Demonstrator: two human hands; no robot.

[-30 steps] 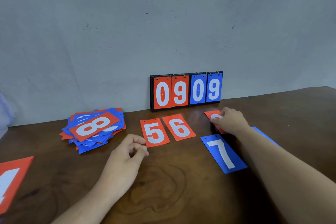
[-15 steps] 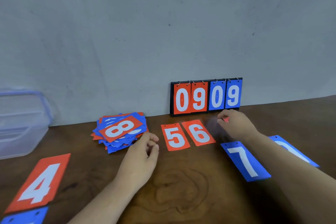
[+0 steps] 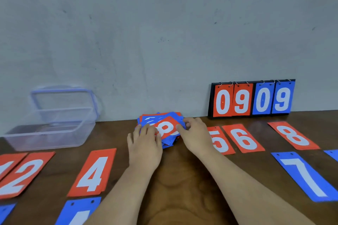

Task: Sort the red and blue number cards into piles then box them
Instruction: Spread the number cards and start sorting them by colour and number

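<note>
On the brown table (image 3: 182, 179), a clear box (image 3: 49, 133) stands open at the far left and a scoreboard (image 3: 252, 99) leans on the wall. Single cards lie flat, long axes pointing away from the person: red 4 (image 3: 93, 171), red 6 (image 3: 243, 139), blue 7 (image 3: 307, 175). The mixed pile (image 3: 155, 118) sits by the wall, its top red 8 (image 3: 165, 128) lying crosswise. The left hand (image 3: 144, 144) rests loose fingers on the pile's left edge; the right hand (image 3: 195, 135) pinches its right side. A moment earlier, the right hand was near the scoreboard and the left hand lay curled beside the pile.
</note>
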